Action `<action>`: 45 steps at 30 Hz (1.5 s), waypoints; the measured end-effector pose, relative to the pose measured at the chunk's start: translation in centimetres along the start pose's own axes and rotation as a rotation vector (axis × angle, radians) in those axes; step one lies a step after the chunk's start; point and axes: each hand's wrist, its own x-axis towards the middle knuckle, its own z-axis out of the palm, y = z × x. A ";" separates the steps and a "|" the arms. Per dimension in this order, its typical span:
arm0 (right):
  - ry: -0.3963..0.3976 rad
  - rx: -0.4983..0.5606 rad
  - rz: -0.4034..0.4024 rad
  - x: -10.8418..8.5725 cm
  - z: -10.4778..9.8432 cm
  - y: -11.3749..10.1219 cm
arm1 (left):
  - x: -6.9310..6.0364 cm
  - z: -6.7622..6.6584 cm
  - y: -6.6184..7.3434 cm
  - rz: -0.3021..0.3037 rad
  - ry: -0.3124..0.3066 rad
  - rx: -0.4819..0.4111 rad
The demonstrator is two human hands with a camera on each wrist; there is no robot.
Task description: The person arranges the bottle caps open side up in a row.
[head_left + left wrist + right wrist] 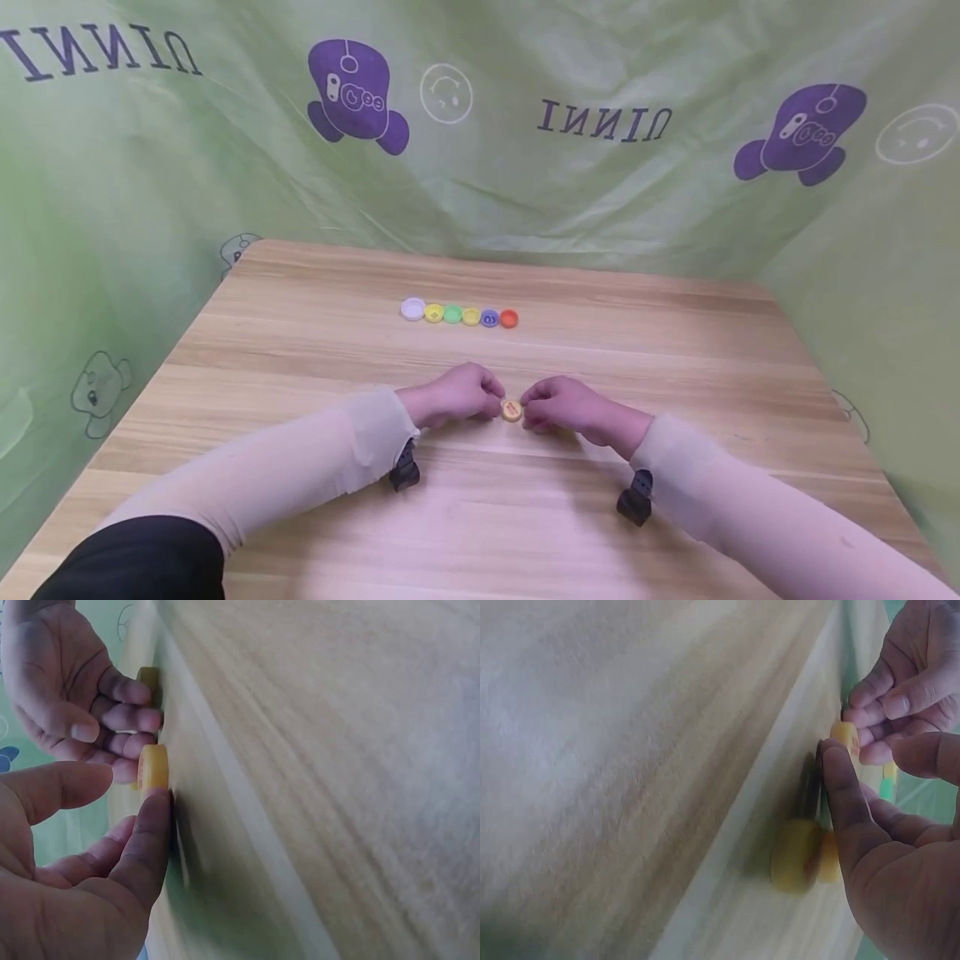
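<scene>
Left hand [461, 393]: half-open, touching disc [512, 410], nothing gripped
Right hand [572, 408]: likewise
Disc: flat on table [480, 525], between hands; likely light, stiff, slick
Hold: best pinched by rim [158, 769]

A smooth, plastic-looking yellow disc [512, 409] and glossy plastic caps [452, 314] share a wood-grained tabletop [637, 333] with a soft sheen, against a creased, faintly shiny cloth backdrop [495, 192] and matt fabric sleeves [300, 450].

A small round yellow cap [512, 409], red print facing up, lies flat between the two hands [459, 394] [568, 408], touching fingertips.
</scene>
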 end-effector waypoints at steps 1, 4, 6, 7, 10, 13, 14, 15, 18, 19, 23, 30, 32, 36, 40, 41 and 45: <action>0.006 -0.007 -0.001 0.0 0.1 0.0 | 0.0 0.0 0.0 0.004 0.003 0.004; 0.028 -0.031 -0.006 0.3 0.2 0.1 | 0.2 0.1 0.1 0.014 0.005 -0.006; 0.047 -0.043 -0.021 0.5 0.3 0.2 | 0.2 0.0 0.1 0.021 0.001 -0.017; 0.058 -0.045 -0.030 0.6 0.4 0.3 | 0.3 0.0 0.1 0.022 0.000 -0.026; 0.098 -0.076 -0.073 1.0 0.8 0.4 | 0.2 -0.1 0.0 0.023 -0.002 -0.053; 0.154 -0.142 -0.103 1.2 1.3 0.4 | 0.3 -0.1 -0.2 0.030 -0.003 -0.082; 0.172 -0.178 -0.116 1.2 1.4 0.3 | 0.3 -0.1 -0.3 0.033 -0.004 -0.090; 0.189 -0.205 -0.119 1.3 1.5 0.3 | 0.4 -0.1 -0.4 0.038 -0.004 -0.098; 0.235 -0.283 -0.146 1.4 1.8 0.4 | 0.5 -0.1 -0.7 0.049 -0.004 -0.123; 0.247 -0.303 -0.155 1.4 1.9 0.4 | 0.6 -0.1 -0.8 0.051 -0.004 -0.132; 0.273 -0.336 -0.176 1.5 2.0 0.5 | 0.7 -0.1 -0.9 0.053 0.002 -0.159; 0.276 -0.329 -0.168 1.4 1.6 -0.2 | 0.7 -0.2 -0.7 0.061 0.052 -0.189; 0.275 -0.312 -0.155 1.5 1.4 -0.5 | 0.8 -0.3 -0.6 0.060 0.065 -0.202; 0.268 -0.285 -0.153 1.6 1.0 -1.1 | 1.3 -0.5 -0.6 0.062 0.079 -0.213; 0.275 -0.263 -0.144 2.0 0.4 -1.4 | 2.1 -0.9 -0.6 0.061 0.081 -0.255; 0.276 -0.262 -0.143 2.1 0.3 -1.5 | 2.4 -1.0 -0.6 0.061 0.080 -0.272; 0.288 -0.238 -0.125 2.7 -0.3 -1.5 | 3.3 -1.3 -0.7 0.050 0.078 -0.369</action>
